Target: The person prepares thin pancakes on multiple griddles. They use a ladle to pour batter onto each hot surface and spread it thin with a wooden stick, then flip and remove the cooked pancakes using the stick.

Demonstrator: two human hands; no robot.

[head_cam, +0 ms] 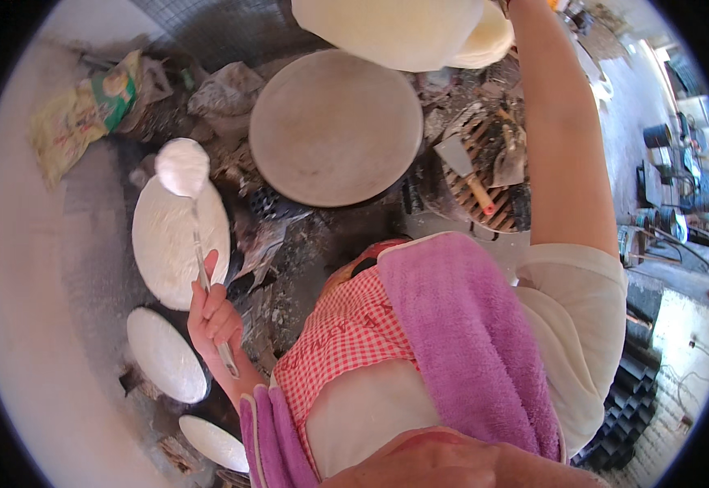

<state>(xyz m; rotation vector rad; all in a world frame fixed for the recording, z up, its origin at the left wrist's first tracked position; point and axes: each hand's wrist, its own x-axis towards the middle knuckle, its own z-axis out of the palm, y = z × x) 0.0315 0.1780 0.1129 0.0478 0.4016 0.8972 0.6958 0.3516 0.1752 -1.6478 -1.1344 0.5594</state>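
My left hand (217,317) grips the handle of a metal ladle (196,226). White, batter-like stuff (182,168) covers the ladle's round bowl. Below the ladle lies a round disc with a white layer (177,256); whether it is deep or thinly spread, I cannot tell. A bare round griddle (336,128) stands ahead of me. My right arm (565,134) reaches to the top edge, with the hand out of view. Close to that wrist is a large, thin, pale round sheet (391,27), overlapping a pale round stack (485,39).
Two more white-topped discs (165,357) line the left wall. A scraper (464,174) with a wooden handle rests on a slatted round board (482,146). A yellow and green bag (86,113) and a crumpled plastic bag (226,91) lie beyond. Ash and scraps litter the stove top.
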